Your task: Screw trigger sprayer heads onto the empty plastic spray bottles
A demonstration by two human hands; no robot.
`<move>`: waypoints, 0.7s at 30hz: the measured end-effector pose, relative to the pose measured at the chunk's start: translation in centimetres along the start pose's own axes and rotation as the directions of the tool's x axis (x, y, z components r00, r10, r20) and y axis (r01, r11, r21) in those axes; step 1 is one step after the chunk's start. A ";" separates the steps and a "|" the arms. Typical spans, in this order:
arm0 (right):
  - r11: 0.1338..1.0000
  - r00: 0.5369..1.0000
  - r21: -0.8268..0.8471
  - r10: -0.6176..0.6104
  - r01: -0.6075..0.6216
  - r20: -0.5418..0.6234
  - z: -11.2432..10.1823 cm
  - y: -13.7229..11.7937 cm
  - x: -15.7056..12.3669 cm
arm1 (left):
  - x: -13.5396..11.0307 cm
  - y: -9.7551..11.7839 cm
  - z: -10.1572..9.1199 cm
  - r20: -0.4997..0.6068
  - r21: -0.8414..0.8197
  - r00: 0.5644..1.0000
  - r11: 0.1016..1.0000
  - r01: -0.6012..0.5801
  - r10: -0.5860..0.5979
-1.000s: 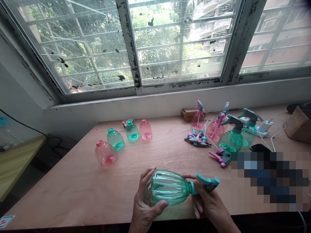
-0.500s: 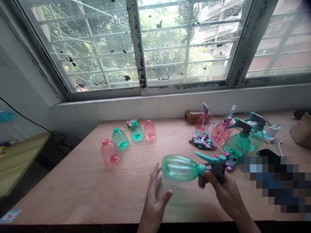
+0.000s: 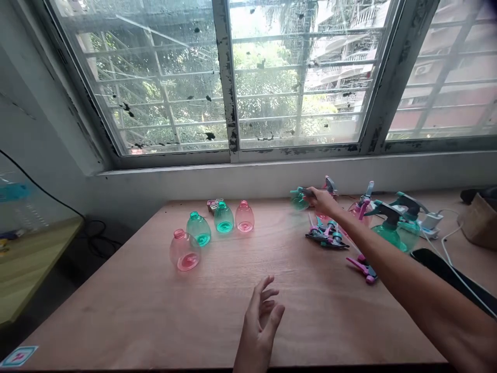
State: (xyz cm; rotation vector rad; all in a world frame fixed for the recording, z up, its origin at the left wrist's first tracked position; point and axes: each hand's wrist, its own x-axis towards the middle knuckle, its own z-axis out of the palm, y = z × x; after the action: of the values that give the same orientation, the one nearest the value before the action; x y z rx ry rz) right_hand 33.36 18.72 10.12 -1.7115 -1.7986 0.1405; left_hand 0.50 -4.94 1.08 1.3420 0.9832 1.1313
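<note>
My right hand (image 3: pixel 321 201) reaches to the back of the table (image 3: pixel 155 321), its fingers closed around the dark head of a green spray bottle (image 3: pixel 298 201). That bottle is beside a pink spray bottle, which my hand partly hides. Over the near middle of the table, my left hand (image 3: pixel 262 324) holds nothing, fingers apart and slightly curled. Just below my right forearm lie several loose spray heads (image 3: pixel 328 237) in pink, green and black, and a pink and dark spray head (image 3: pixel 365 269) nearer me.
Bottles without heads stand at the left: a clear pink bottle (image 3: pixel 185 254), a green bottle (image 3: pixel 198 230), another green bottle (image 3: pixel 224 218) and a pink bottle (image 3: pixel 244 217). Green spray bottles (image 3: pixel 388 230), a white charger (image 3: pixel 432 221), cables and a brown paper bag (image 3: pixel 481 223) are at the right.
My right hand has carried the green spray bottle away from me, from the front middle to the back of the table. My left hand has shifted slightly right and stays empty.
</note>
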 end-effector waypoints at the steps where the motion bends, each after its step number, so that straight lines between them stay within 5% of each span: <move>1: 1.000 1.000 -0.008 0.009 -0.008 0.026 0.1 0.3 0.4 | 0.0 -0.1 0.0 -0.010 -0.012 1.000 1.000 -0.003 0.003; 16: 0.970 0.944 -0.101 0.238 -0.220 0.227 -0.6 2.8 4.0 | 0.1 -1.7 0.0 -0.020 -0.053 1.000 0.998 -0.023 0.022; 21: 0.951 0.928 -0.116 0.307 -0.287 0.213 -0.6 2.9 4.9 | 0.2 -1.8 0.1 -0.011 -0.073 1.000 0.997 -0.022 0.021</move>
State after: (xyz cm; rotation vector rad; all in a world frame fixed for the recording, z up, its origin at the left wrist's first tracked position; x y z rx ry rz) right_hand 36.39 23.44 10.95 -2.0951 -1.7101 0.4122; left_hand 0.73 -4.57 -0.67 1.2919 0.9280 1.1807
